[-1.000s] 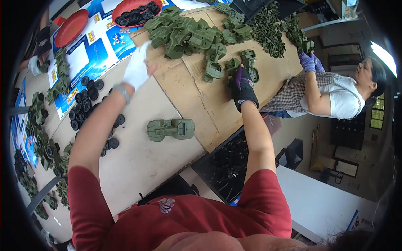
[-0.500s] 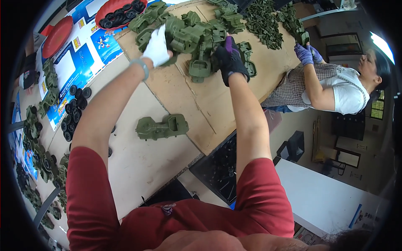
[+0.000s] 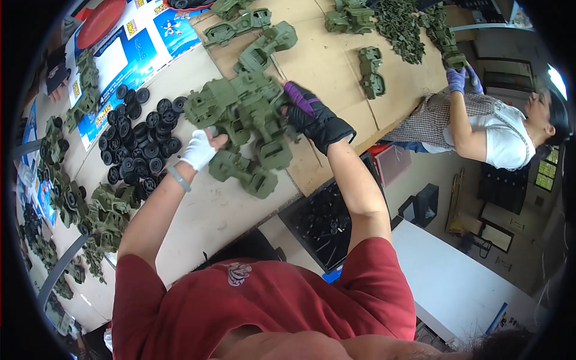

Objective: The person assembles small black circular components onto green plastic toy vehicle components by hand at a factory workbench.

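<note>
Between my two hands is a heap of olive-green plastic toy car bodies (image 3: 243,111), clasped from both sides and bunched over the pale tabletop. My left hand (image 3: 201,149), in a white glove with bare fingertips, presses the heap's near left side with its fingers curled partly behind the pieces. Against the heap's right side, my right hand (image 3: 315,120) wears a black and purple glove, its fingers closed round the edge of the bodies. More bodies lie under the heap's near end. Another green car body (image 3: 267,45) lies just beyond the heap.
Black toy wheels (image 3: 141,135) are piled left of my left hand. More green bodies (image 3: 111,210) lie further left. A co-worker (image 3: 480,120) in purple gloves handles a green piece at right. Small green parts (image 3: 399,30) and a red plate (image 3: 102,23) sit at the far side.
Both hands have drawn the heap of car bodies nearer, down to where a single body lay alone. Some bodies stayed behind on the cardboard. The co-worker's hands have shifted slightly.
</note>
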Demonstrator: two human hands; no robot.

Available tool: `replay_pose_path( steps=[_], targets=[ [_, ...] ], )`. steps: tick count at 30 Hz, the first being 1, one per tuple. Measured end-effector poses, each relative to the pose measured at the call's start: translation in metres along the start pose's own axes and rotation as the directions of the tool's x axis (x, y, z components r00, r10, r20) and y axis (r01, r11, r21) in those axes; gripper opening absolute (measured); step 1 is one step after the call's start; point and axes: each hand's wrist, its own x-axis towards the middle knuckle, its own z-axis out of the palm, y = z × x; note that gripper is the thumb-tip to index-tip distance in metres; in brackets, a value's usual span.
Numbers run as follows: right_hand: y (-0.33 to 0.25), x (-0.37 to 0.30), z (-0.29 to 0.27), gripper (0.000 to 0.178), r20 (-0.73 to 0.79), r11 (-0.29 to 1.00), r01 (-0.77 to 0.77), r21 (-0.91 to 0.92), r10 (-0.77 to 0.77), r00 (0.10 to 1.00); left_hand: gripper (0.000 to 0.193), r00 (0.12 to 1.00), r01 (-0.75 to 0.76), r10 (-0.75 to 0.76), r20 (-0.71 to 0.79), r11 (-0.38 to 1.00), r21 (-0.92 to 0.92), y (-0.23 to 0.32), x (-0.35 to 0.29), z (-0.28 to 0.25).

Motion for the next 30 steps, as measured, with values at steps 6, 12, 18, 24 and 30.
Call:
replay_pose_path(
  steps=[6,12,18,24,30],
  targets=[
    [0.05,-0.02,-0.062,0.071,-0.575,0.877,-0.286,-0.385,0.014,0.818,0.076,0.989,-0.019,-0.02,0.147,0.965,0.26,-0.07,-0.033,-0.021],
    [0.123,-0.038,-0.172,0.054,-0.693,0.608,-0.717,-0.342,0.352,0.629,0.093,0.983,0.066,-0.115,0.142,0.949,0.307,-0.029,-0.056,-0.008],
    [0.098,-0.059,-0.097,0.035,-0.649,0.775,-0.528,-0.347,0.208,0.732,0.093,0.999,0.03,-0.031,0.009,0.997,0.075,-0.001,-0.103,-0.002],
    [0.065,-0.099,-0.024,0.043,-0.245,0.977,-0.174,-0.122,0.141,0.959,0.1,0.992,0.103,-0.067,0.106,0.919,-0.38,-0.011,-0.103,0.027],
    [0.022,-0.14,0.003,0.04,-0.394,0.903,-0.262,0.341,0.391,0.832,0.1,0.998,0.056,-0.054,0.014,0.976,-0.208,-0.023,-0.133,0.013]
  ],
)
